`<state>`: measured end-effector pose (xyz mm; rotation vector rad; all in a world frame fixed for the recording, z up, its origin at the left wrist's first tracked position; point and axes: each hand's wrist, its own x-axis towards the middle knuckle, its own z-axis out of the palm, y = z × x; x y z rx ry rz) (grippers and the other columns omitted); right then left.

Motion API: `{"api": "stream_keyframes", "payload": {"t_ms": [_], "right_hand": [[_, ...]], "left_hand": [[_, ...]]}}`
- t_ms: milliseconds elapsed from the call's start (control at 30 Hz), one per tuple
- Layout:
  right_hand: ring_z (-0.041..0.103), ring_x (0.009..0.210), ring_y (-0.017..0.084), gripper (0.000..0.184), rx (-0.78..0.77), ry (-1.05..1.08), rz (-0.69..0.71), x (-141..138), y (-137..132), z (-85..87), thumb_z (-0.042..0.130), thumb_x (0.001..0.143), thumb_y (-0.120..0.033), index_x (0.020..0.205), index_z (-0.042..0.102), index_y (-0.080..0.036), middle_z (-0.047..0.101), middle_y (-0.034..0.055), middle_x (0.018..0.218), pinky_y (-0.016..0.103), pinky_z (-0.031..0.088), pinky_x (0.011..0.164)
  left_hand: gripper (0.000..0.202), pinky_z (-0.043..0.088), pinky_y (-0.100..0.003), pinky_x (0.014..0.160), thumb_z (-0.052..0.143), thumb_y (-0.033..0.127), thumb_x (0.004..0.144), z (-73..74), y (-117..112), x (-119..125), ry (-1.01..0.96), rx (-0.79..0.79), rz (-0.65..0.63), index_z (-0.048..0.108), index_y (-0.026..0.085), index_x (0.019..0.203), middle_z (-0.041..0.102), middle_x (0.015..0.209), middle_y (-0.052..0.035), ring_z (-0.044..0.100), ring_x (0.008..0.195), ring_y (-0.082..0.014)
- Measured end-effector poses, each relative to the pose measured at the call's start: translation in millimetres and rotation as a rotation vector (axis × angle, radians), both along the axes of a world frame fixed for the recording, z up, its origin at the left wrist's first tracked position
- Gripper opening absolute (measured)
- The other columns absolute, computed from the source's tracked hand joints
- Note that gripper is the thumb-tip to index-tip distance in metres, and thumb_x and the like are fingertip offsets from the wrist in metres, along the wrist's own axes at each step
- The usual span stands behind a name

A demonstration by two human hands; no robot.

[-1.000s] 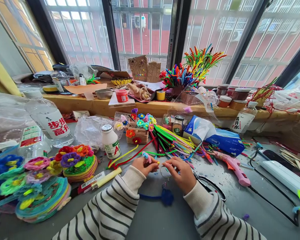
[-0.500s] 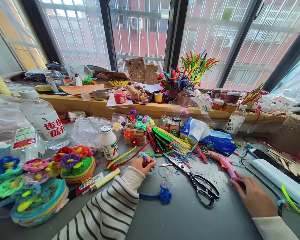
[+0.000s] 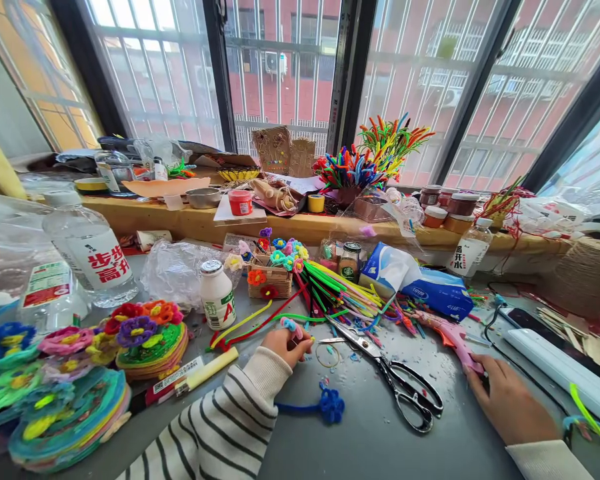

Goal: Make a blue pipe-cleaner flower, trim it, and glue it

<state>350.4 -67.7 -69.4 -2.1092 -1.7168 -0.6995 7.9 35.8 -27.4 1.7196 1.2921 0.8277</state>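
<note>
My left hand (image 3: pixel 284 348) is closed in a pinch around a small pink and light-blue pipe-cleaner piece (image 3: pixel 291 327), whose lower part my fingers hide. Just below that hand lies a blue pipe-cleaner flower (image 3: pixel 331 405) with a stem running under my striped sleeve. At the right, my right hand (image 3: pixel 513 400) has its fingers round the butt of a pink hot glue gun (image 3: pixel 455 333) lying on the grey table, nozzle pointing away. Between both hands rest large black-handled scissors (image 3: pixel 413 393), partly spread, beside a small thin ring (image 3: pixel 328 355).
Pipe cleaners (image 3: pixel 343 290) lie bundled behind my left hand, near a woven basket of flowers (image 3: pixel 270 283). A white bottle (image 3: pixel 217 297), a glue stick (image 3: pixel 213 369) and finished flower pieces (image 3: pixel 75 413) occupy the left. A tissue pack (image 3: pixel 437 293) and a white power strip (image 3: pixel 563 370) stand right.
The view has tilted slightly, so most things sit a little lower in the picture. Both hands keep nearly the same place and hold.
</note>
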Motion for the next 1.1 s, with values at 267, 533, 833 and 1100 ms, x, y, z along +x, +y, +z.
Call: {"api": "stream_keyframes", "payload": {"t_ms": [267,533,833,1100], "right_hand": [[0.049,0.067,0.024,0.04,0.024,-0.086,-0.008,-0.9,3.7,2.5,0.028,0.072,-0.046,0.073,0.049,-0.011,0.05,0.012,0.07,0.037,0.039,0.063],[0.047,0.077,0.018,0.02,0.22,0.556,0.469,-131.4,42.3,43.6,0.033,0.077,-0.029,0.082,0.047,-0.015,0.05,0.0087,0.081,0.029,0.04,0.064],[0.049,0.067,0.015,0.018,-0.031,0.815,0.771,-228.8,81.6,40.7,0.034,0.078,-0.022,0.078,0.05,-0.015,0.052,0.0048,0.072,0.025,0.041,0.058],[0.051,0.062,0.013,0.018,-0.075,0.835,0.791,-219.2,78.0,38.8,0.038,0.075,-0.018,0.081,0.055,-0.016,0.056,0.0049,0.073,0.023,0.042,0.053]], "left_hand": [[0.02,0.043,-0.024,0.043,0.049,0.036,0.058,-0.7,-0.3,1.5,-0.038,-0.03,0.053,0.05,0.015,0.055,0.056,0.045,-0.0003,0.051,0.038,-0.0118],[0.023,0.042,-0.023,0.042,0.047,0.037,0.061,3.0,-0.4,-1.6,-0.083,-0.018,0.017,0.048,0.015,0.058,0.055,0.048,-0.0002,0.051,0.038,-0.0101],[0.023,0.045,-0.024,0.048,0.046,0.034,0.063,0.1,2.6,-4.1,-0.117,0.037,-0.04,0.054,0.013,0.069,0.058,0.062,-0.0034,0.055,0.05,-0.0126],[0.022,0.042,-0.025,0.05,0.044,0.032,0.065,5.2,-2.6,-1.8,0.104,0.184,0.028,0.056,0.014,0.069,0.06,0.06,-0.0043,0.053,0.047,-0.013]]}}
